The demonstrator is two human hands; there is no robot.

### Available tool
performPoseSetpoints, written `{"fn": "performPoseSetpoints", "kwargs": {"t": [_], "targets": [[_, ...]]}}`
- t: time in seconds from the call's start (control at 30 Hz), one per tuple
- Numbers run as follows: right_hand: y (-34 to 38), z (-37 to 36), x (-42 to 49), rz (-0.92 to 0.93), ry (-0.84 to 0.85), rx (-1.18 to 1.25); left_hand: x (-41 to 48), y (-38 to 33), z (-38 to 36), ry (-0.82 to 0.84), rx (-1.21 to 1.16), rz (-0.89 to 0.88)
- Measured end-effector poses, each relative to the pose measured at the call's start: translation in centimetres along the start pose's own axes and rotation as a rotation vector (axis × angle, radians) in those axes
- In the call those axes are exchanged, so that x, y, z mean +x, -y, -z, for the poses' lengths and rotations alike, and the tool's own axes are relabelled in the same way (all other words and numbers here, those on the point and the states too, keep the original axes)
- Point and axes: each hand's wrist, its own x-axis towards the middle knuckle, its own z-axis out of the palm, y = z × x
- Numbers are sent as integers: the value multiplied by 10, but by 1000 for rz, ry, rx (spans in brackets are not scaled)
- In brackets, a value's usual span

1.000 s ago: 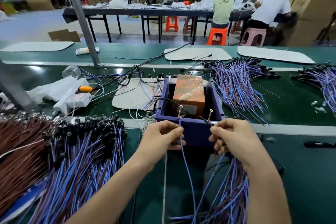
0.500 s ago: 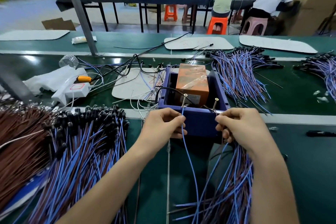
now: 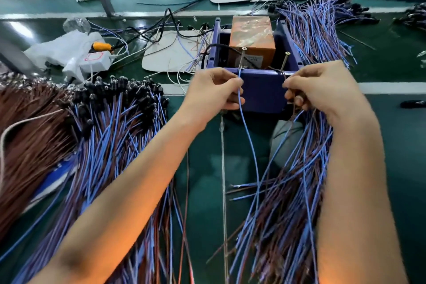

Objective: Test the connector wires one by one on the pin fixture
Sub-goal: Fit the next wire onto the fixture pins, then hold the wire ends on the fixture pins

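A purple fixture box (image 3: 262,90) stands in the middle of the green bench, with an orange block (image 3: 252,34) inside it. Two metal pins rise from its near rim, the left pin (image 3: 242,57) and the right pin (image 3: 284,61). My left hand (image 3: 213,92) pinches the end of a single blue wire (image 3: 250,143) at the foot of the left pin. My right hand (image 3: 322,85) pinches a wire end by the foot of the right pin. A bundle of blue and brown wires (image 3: 292,191) hangs below my right hand.
A heap of blue and brown wires with black connectors (image 3: 110,108) lies at the left. Another wire pile (image 3: 315,25) fans out behind the box at the right. A white device with an orange plug (image 3: 92,57), grey mats and loose cables lie behind.
The view has dipped down and closer to the bench. Both hands stay at the pins, holding the same wire ends, with hardly any shift.
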Motion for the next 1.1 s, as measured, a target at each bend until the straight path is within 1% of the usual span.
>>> {"fn": "performPoseSetpoints", "kwargs": {"t": [0.17,0.37,0.83,0.93,1.03,1.1], "targets": [[0,-2,-1,-18,-4,-12,1,2,2,-16,31,-35],[-2,0,0,-21,-1,-25,4,7,3,-31,62,-1],[-2,5,-3,-26,-5,-45,3,7,4,-17,85,-4],[-3,11,-3,-46,-20,-79,0,1,8,74,103,29],[-3,23,-4,-57,-87,-108,-4,-8,17,281,215,53],[1,31,-7,-63,-151,19,-8,-14,23,341,271,-10]]}}
